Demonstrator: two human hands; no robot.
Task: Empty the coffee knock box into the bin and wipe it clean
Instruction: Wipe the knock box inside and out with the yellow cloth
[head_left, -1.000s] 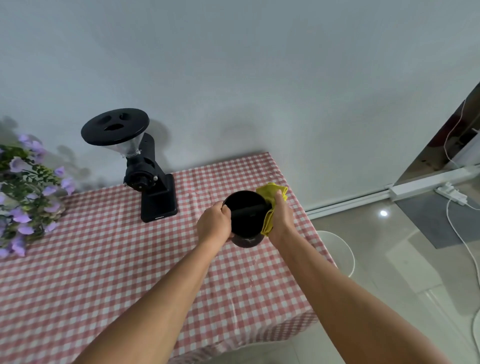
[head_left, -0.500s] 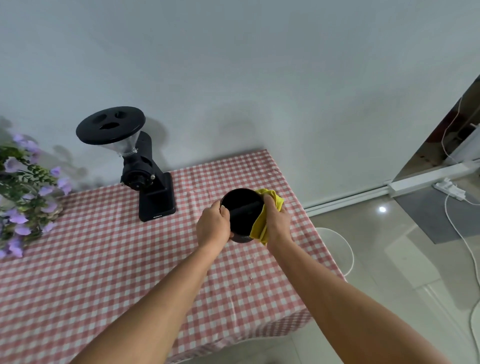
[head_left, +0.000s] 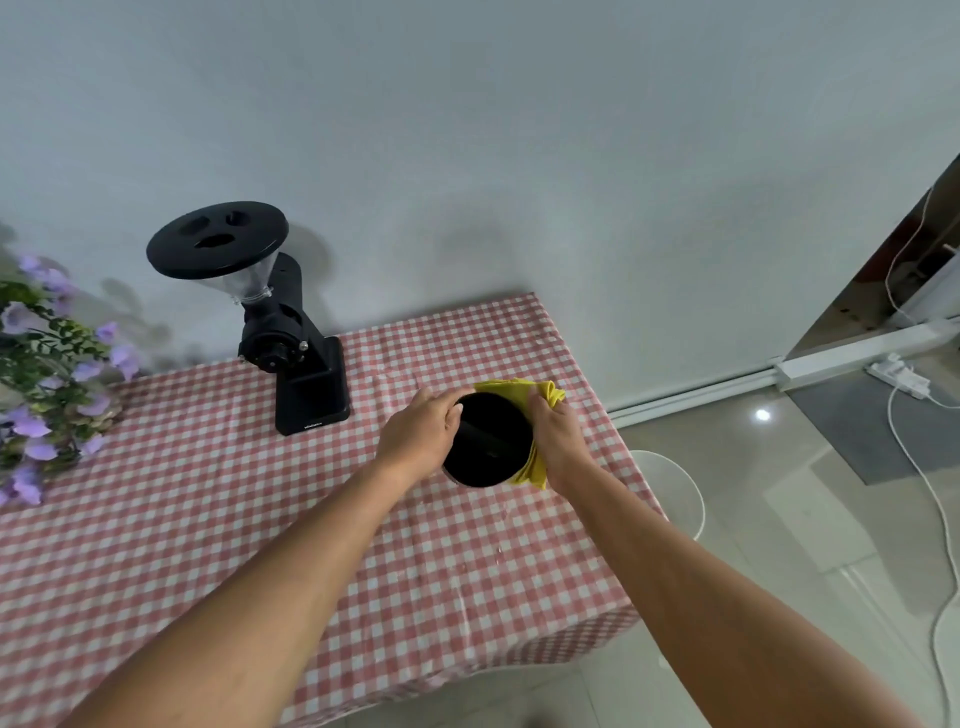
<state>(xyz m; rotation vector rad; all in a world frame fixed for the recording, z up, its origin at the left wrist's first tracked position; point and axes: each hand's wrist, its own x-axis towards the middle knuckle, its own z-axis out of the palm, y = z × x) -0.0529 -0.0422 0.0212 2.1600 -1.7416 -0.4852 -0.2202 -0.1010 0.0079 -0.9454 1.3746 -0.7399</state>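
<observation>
The black round knock box (head_left: 485, 441) is held over the right part of the checked table, its open mouth facing me with the knock bar across the inside. My left hand (head_left: 420, 439) grips its left rim and side. My right hand (head_left: 556, 441) presses a yellow cloth (head_left: 524, 395) against the box's right outer wall; the cloth wraps from the top rim down to the lower right. The box's bottom is hidden.
A black coffee grinder (head_left: 291, 343) stands at the back of the red-checked table (head_left: 208, 519). Purple flowers (head_left: 47, 374) fill the left edge. A white round rim, perhaps a bin (head_left: 691, 493), sits on the floor right of the table. A power strip and cable (head_left: 898, 376) lie far right.
My right hand with the yellow cloth has slid down along the knock box's right side and back, rubbing it. The left hand keeps its grip; the box has tilted slightly.
</observation>
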